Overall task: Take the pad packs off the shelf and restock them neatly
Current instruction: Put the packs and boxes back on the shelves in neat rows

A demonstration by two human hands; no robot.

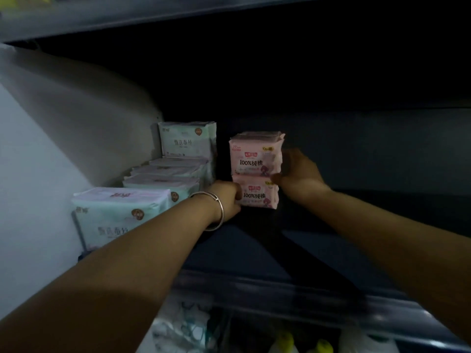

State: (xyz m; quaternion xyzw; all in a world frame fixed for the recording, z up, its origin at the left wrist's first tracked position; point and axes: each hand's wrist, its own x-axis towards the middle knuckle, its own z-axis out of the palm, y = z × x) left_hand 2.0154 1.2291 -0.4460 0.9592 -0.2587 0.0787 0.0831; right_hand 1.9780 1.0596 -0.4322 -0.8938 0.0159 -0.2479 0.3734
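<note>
Two pink pad packs stand upright, one behind the other, deep on the dark shelf [331,250]. My left hand [226,200], with a silver bangle on the wrist, grips the left edge of the front pink pack [260,196]. My right hand [298,171] holds the right side of the rear pink pack [254,155], and its thumb reaches the front pack's top right corner. To the left, a row of pale green pad packs [163,174] runs from the shelf's front to its back, the nearest one [114,212] standing at the front edge.
A white side wall [38,149] closes the shelf on the left. The shelf above [153,16] hangs low overhead. Below the front rail [280,289] sit white packets [183,327] and bottles with yellow caps [285,340]. The shelf's right part is dark.
</note>
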